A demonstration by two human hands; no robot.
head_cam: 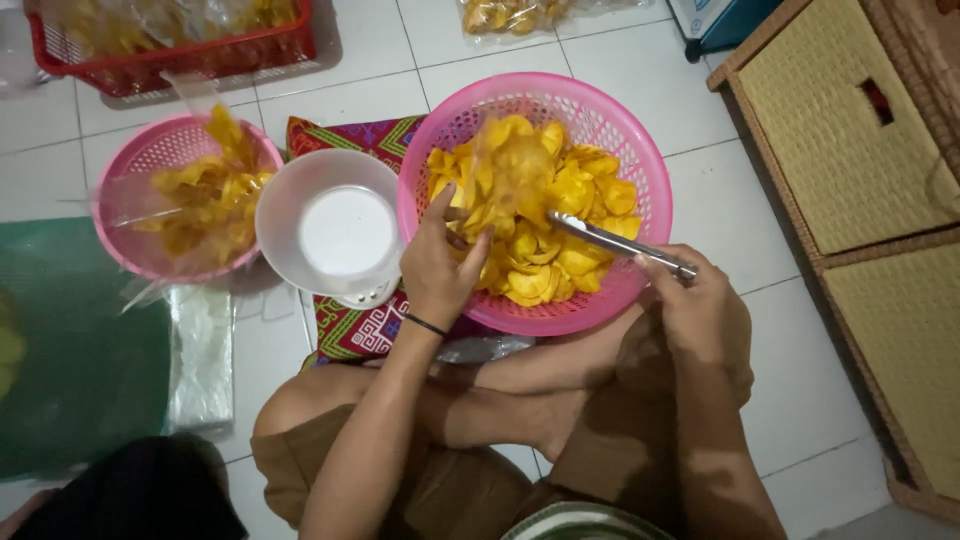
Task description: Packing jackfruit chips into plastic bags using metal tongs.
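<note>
Two pink baskets are on the tiled floor. The bigger pink basket (640, 150) holds a heap of yellow chips (540, 210). The left hand (440, 265) is half closed at the heap, holding what seems to be a clear bag, blurred. The right hand (700, 300) is closed on one pair of metal tongs (615, 243), their tips in the chips. Beside stand one white bowl (335, 225), the smaller pink basket (150, 160) and one red crate (180, 55).

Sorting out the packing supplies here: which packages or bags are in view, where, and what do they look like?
Clear bag of yellow chips: held up by the left hand over the pink basket.
Stack of clear plastic bags: flat on the floor, left.
Clear bag of chips: floor, top centre.
No labels, signs or screens readable.
</note>
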